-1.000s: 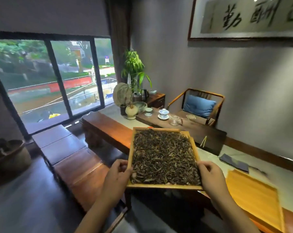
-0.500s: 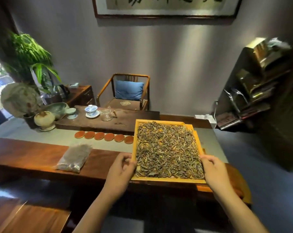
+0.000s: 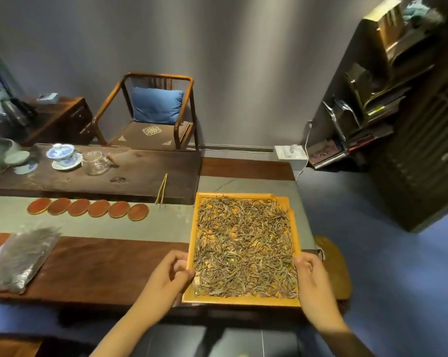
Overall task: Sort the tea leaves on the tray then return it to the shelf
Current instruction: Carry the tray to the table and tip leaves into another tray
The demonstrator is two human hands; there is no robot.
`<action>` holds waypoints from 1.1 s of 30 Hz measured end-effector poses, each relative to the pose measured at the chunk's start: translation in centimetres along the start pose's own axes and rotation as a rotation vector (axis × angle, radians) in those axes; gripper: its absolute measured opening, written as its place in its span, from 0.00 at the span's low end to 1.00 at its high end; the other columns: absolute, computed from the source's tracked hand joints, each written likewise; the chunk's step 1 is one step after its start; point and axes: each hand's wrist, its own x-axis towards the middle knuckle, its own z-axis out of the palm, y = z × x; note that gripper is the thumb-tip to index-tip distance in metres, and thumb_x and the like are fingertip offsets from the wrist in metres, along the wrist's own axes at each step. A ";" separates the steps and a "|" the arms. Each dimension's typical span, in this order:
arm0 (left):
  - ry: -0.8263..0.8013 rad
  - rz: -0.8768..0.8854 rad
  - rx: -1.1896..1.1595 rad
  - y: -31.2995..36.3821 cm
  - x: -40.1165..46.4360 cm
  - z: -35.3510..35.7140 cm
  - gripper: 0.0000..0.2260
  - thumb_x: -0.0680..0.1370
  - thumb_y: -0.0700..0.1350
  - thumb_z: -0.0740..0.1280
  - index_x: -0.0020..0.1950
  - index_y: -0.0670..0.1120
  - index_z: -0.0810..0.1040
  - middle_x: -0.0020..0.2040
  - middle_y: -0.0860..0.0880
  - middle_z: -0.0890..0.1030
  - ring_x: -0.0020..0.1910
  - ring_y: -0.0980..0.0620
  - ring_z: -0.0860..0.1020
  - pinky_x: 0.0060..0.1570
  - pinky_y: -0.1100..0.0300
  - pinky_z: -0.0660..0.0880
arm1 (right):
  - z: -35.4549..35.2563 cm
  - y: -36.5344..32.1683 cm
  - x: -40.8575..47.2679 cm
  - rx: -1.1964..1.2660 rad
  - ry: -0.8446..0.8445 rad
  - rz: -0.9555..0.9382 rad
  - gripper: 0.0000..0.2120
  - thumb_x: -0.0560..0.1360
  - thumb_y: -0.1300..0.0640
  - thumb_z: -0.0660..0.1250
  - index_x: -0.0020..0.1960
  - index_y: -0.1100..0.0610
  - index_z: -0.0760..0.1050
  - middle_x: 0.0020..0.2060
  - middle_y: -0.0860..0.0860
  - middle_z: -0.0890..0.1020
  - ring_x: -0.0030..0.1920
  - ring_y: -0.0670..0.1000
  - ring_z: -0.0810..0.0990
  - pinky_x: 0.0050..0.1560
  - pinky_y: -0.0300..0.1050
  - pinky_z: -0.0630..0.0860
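A shallow yellow wooden tray covered with dry brown tea leaves is over the right end of the long wooden table. My left hand grips its left rim near the front corner. My right hand grips the right rim opposite. Whether the tray rests on the table or hovers just above it, I cannot tell. A dark shelf unit stacked with boxes and packets stands against the wall at the right.
A grey runner carries a row of round brown coasters and bamboo tongs. A dark tea board holds a blue-white lidded cup and a glass pitcher. A clear bag of leaves lies left. An armchair stands behind.
My view has swung right, from the window to the table's right end and the shelf. Both hands have kept their grip on the tray, which now sits lower over the table.
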 end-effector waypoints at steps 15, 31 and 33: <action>-0.075 -0.249 -0.181 -3.0 5.2 3.6 0.13 0.77 0.34 0.65 0.60 0.42 0.73 0.48 0.46 0.86 0.45 0.50 0.84 0.41 0.64 0.78 | 0.7 4.1 5.8 -0.048 -0.173 0.198 0.06 0.80 0.53 0.57 0.54 0.50 0.70 0.44 0.42 0.77 0.46 0.39 0.74 0.41 0.30 0.67; -0.175 -0.297 -0.462 -4.2 6.8 3.4 0.23 0.70 0.30 0.66 0.64 0.38 0.70 0.54 0.34 0.83 0.48 0.38 0.83 0.46 0.50 0.81 | 0.1 5.6 6.9 -0.111 -0.282 0.233 0.03 0.79 0.52 0.60 0.53 0.49 0.71 0.46 0.49 0.79 0.46 0.49 0.78 0.39 0.37 0.70; -0.175 -0.300 -0.494 -4.3 6.6 3.1 0.23 0.69 0.30 0.66 0.64 0.37 0.69 0.53 0.33 0.83 0.47 0.36 0.83 0.45 0.49 0.81 | 0.3 5.4 7.1 -0.225 -0.236 0.086 0.08 0.78 0.49 0.61 0.56 0.49 0.70 0.52 0.50 0.77 0.51 0.48 0.77 0.45 0.36 0.70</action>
